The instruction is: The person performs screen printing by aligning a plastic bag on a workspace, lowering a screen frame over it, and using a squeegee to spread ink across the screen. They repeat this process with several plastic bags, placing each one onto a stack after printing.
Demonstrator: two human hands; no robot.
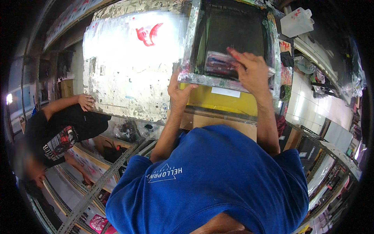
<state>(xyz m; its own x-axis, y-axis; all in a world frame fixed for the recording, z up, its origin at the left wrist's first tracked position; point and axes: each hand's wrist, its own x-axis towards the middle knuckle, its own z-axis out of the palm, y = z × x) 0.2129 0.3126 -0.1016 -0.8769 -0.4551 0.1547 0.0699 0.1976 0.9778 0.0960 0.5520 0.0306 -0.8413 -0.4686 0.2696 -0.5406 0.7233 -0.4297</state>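
A screen printing frame (226,82) with a dark mesh (237,27) lies in front of me, its edges stained with ink. My left hand (178,93) grips the frame's near left corner between thumb and fingers. Inside the frame, my right hand (252,73) holds an ink-stained squeegee (218,61) low on the mesh, near the close edge. Red ink marks my right fingertips. Below the frame's near edge shows a yellow surface (202,102) with a small white paper (226,92) on it. The squeegee's blade is hidden.
Left of the frame, a worn white table (132,93) bears clear sheets (105,43) and a red print (149,35). A co-worker (62,136) in black leans there, one hand on the table's edge. A translucent jug (297,22) stands at far right. Metal shelving (97,187) runs beside me.
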